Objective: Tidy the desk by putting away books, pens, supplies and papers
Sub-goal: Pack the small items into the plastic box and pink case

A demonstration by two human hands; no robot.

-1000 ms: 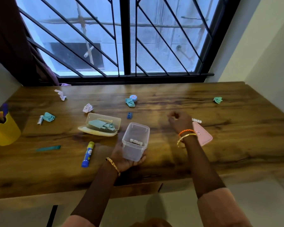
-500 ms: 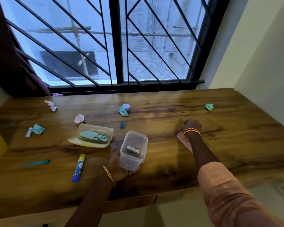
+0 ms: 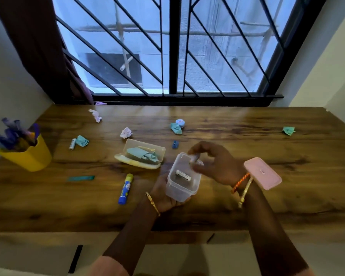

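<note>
A yellow cup (image 3: 31, 156) stands at the far left of the desk (image 3: 247, 196), full of pens (image 3: 14, 136). Next come a small white stick touching a blue-green paper ball (image 3: 82, 140), a flat green strip (image 3: 81, 178), and a crumpled white paper (image 3: 96, 115) far back near the window. A glue stick (image 3: 125, 189) lies near the front. Behind it sits a long clear box (image 3: 142, 154) with blue-green paper inside, and a small white paper ball (image 3: 126, 133) lies just behind that.

In the middle, the left hand (image 3: 163, 196) holds a clear tub (image 3: 182, 177) from below, with its fingers curled round the bottom. One small white eraser (image 3: 183, 175) already lies inside the tub. The right hand (image 3: 213, 164) is over the tub's top edge. Its fingers pinch a small white thing (image 3: 195, 157), too blurry to name.

A tiny blue sharpener (image 3: 175, 144) lies just behind the tub. Farther back are another blue-green paper ball and a little round tin (image 3: 180, 122), touching. A pink lid (image 3: 263, 173) lies just beside the right wrist. One more paper ball (image 3: 288, 130) sits well off to the right.

The step looks like dropping small supplies into the tub. Next, I think, the fingers need to let go right over the opening so the thing falls in. Many bits are left to pick up.
</note>
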